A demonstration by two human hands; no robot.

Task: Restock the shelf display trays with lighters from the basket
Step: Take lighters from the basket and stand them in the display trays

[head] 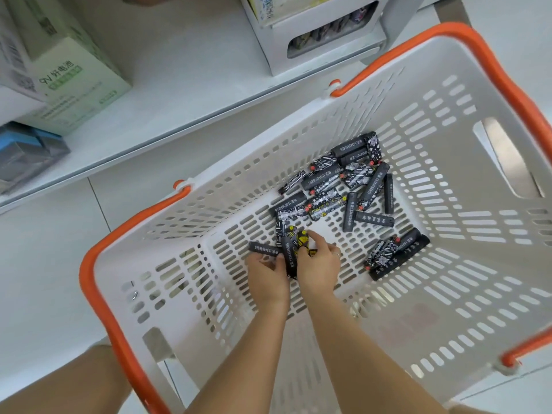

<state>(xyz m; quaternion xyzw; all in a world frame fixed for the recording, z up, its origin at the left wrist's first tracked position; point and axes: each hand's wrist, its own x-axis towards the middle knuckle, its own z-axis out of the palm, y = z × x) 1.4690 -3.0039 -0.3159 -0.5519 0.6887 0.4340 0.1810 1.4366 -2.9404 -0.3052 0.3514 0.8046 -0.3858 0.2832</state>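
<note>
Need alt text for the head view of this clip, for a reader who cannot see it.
Both hands reach into a white basket with orange handles; the left hand and right hand each grip black patterned lighters. More lighters lie loose on the basket floor, and a white display tray stands on the shelf above.

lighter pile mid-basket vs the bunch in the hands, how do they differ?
The pile lies loose on the basket floor, untouched; the bunch is gripped between the left hand and right hand. The pile holds many lighters; the bunch holds only a few. Both are black with white print.
</note>
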